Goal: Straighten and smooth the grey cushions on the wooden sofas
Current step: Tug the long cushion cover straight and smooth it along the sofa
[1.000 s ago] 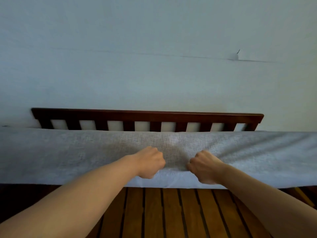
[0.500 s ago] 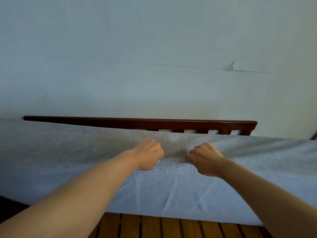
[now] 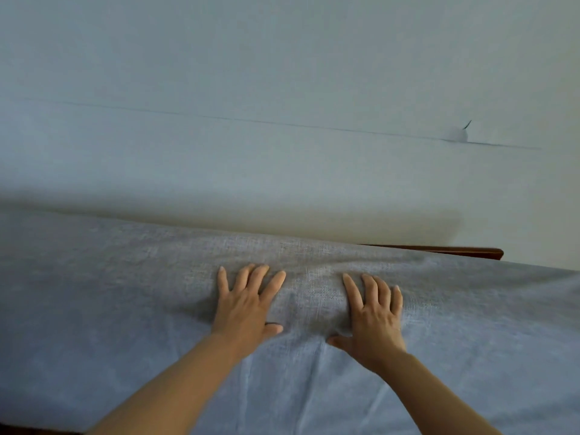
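A long grey cushion (image 3: 125,309) stands upright across the whole width of the view, leaning towards the sofa's back. My left hand (image 3: 248,306) lies flat on its woven fabric near the top edge, fingers spread. A hand's width to the right, my right hand (image 3: 373,318) presses flat on it too, fingers apart. A soft bulge of fabric sits between the two hands. Only a short dark-brown piece of the wooden sofa backrest (image 3: 464,251) shows at the right, behind the cushion. The seat slats are hidden.
A pale blue-grey wall (image 3: 282,89) fills the upper half, with a thin crack line and a small patched spot (image 3: 458,136) at the right. A dark sliver of the sofa frame (image 3: 18,430) shows at the bottom left corner.
Both fists let go of the cushion's edge and now lie flat and spread on it. The cushion has risen upright, covering the seat slats and most of the backrest.
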A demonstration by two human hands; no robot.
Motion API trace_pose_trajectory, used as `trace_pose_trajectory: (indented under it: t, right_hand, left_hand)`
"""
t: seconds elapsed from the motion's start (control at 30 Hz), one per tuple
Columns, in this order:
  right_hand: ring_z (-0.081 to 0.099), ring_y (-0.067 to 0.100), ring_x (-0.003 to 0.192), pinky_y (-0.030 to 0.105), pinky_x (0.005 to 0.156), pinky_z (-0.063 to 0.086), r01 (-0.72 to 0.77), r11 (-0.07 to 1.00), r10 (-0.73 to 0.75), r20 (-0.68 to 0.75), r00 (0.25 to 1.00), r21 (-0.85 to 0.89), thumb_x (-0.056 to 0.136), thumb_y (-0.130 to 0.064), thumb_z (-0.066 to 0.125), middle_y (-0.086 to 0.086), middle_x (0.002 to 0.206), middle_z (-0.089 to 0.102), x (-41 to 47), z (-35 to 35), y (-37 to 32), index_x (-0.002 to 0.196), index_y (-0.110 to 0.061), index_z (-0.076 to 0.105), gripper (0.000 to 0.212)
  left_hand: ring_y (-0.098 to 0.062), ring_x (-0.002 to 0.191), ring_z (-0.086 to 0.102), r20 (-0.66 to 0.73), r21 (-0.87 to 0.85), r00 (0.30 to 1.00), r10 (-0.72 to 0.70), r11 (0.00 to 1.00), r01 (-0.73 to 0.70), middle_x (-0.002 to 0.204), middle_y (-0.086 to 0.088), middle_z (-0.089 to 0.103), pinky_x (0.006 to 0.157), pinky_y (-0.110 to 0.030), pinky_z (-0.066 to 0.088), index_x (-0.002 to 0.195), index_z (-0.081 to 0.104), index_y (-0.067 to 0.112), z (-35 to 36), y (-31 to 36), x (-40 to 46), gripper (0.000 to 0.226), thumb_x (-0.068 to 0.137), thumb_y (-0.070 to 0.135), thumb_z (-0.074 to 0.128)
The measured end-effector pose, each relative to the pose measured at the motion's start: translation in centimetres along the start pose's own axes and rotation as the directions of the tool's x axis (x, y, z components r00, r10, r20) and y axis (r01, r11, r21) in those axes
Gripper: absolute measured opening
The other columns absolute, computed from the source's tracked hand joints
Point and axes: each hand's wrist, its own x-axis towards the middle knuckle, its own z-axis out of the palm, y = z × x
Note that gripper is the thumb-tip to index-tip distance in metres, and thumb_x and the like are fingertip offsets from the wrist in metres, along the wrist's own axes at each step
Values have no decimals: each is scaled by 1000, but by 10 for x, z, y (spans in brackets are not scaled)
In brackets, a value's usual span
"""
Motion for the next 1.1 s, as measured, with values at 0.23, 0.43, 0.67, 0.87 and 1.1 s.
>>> trace_pose_trajectory:
  t: [0.23,0.43,0.67,0.87,1.1]
  right_hand:
    - [21,34,134,54,113,3,27,999,-32,124,992,41,56,-80,64,11,141,27,104,19,28,150,-28,10,120]
    - [18,29,133,51,114,-2,136,977,-157,119,980,163,52,-80,66,6,139,25,167,42,49,149,-30,14,121]
    - [20,25,130,49,115,0,202,955,-234,135,963,218,55,-78,67,3,137,26,219,66,55,148,-35,12,116]
    - [28,24,126,46,114,4,208,947,-227,55,972,243,49,-78,70,1,134,32,253,93,53,147,-34,20,118]
    - [25,25,130,45,114,3,180,964,-199,80,977,197,53,-78,67,3,137,31,240,86,46,148,-29,17,118]
  left_hand:
    - [-24,130,25,-22,2,998,-57,998,57,142,-4,23,109,-53,18,147,9,30,2,-14,105,91,78,77,44]
    - [-21,115,32,-84,12,991,-100,995,102,125,-2,33,95,-39,27,134,25,27,18,-19,162,85,71,83,43]
    - [-22,120,31,-46,26,984,-171,985,172,129,-5,32,100,-39,28,134,26,25,29,-27,202,86,72,81,44]
    - [-26,128,26,-23,39,971,-238,970,238,136,-6,29,111,-45,15,141,20,23,52,-35,229,96,70,85,40]
    - [-27,141,9,33,-41,965,-262,964,263,149,-4,14,113,-56,-1,146,7,24,54,-34,225,101,72,81,45]
